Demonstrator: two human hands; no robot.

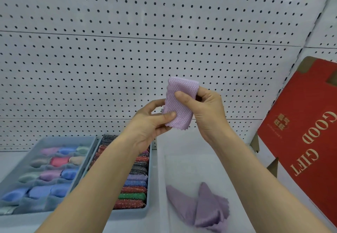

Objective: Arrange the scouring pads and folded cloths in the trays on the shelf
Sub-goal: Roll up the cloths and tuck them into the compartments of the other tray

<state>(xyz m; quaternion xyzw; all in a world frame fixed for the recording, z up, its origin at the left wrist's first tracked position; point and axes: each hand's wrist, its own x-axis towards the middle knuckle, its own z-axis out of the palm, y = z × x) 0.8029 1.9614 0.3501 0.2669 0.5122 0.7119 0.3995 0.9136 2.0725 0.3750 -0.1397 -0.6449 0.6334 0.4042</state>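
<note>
A folded lilac cloth (180, 103) with a waffle weave is held up in front of the pegboard. My left hand (151, 123) pinches its lower edge between thumb and fingers. My right hand (206, 108) grips its upper right side, thumb across the front. Below, a translucent white tray (161, 178) holds two loose purple cloths (200, 207). Left of it a blue-grey tray (149, 192) is packed with a row of glittery scouring pads (135, 190). At the far left another blue-grey tray (85, 158) holds several pastel rolled cloths (52, 172).
A white pegboard wall (127, 41) backs the shelf. A red cardboard box (306, 141) printed "GOOD GIFT" leans at the right, beside the white tray. The white shelf surface (11, 159) shows at the far left.
</note>
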